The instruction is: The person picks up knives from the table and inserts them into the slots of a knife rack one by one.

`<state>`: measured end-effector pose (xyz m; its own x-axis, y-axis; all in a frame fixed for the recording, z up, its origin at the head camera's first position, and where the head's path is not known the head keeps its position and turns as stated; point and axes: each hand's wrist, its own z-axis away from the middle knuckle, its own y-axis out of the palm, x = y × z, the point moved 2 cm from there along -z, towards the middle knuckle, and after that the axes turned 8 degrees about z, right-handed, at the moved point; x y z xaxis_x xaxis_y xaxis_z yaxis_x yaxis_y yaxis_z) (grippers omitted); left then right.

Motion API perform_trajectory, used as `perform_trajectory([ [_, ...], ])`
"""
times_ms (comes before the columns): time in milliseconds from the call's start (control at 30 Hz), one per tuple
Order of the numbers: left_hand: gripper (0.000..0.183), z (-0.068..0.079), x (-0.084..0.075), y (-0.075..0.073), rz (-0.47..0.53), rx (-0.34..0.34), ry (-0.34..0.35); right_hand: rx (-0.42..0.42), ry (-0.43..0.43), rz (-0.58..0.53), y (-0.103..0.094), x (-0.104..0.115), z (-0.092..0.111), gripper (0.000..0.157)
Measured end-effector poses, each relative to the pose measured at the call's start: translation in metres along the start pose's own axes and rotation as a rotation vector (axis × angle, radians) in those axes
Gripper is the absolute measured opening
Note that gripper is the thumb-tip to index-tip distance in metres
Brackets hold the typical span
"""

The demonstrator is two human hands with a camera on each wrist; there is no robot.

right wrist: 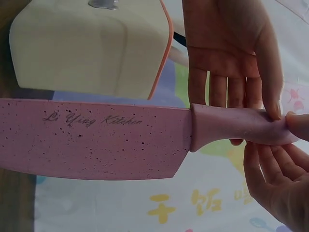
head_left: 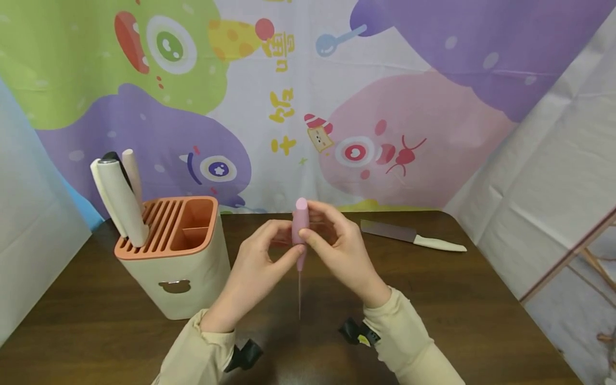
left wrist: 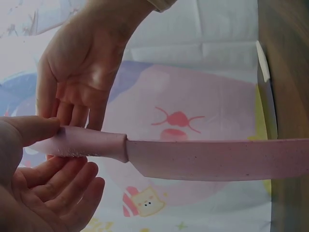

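Both hands hold a pink kitchen knife [head_left: 300, 227] by its handle over the middle of the table. Its blade [right wrist: 96, 140], speckled with dark dots and lettered "Li Ying Kitchen", points down and appears edge-on in the head view. My left hand [head_left: 257, 270] pinches the handle from the left between thumb and fingers. From the right, my right hand [head_left: 344, 254] pinches it too, its thumb on the near side. In the left wrist view, the handle [left wrist: 91, 143] lies between the thumbs and fingertips.
On the left stands a cream knife block [head_left: 197, 283] with an orange slotted top, several handles [head_left: 120, 198] sticking up from it. Another knife [head_left: 433, 243] with a white handle lies at the back right of the dark wooden table [head_left: 433, 331]. A cartoon-printed cloth [head_left: 289, 176] hangs behind.
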<state>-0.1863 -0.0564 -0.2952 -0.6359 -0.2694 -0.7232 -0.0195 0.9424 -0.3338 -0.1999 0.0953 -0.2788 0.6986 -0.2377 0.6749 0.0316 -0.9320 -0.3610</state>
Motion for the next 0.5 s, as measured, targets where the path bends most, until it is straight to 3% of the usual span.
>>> perform_trajectory([
  [500,0.024,-0.0003,0.0023,0.0028,0.037,-0.026,-0.028,-0.008,0.006,0.029,0.0006,-0.0019,0.0023,0.038],
])
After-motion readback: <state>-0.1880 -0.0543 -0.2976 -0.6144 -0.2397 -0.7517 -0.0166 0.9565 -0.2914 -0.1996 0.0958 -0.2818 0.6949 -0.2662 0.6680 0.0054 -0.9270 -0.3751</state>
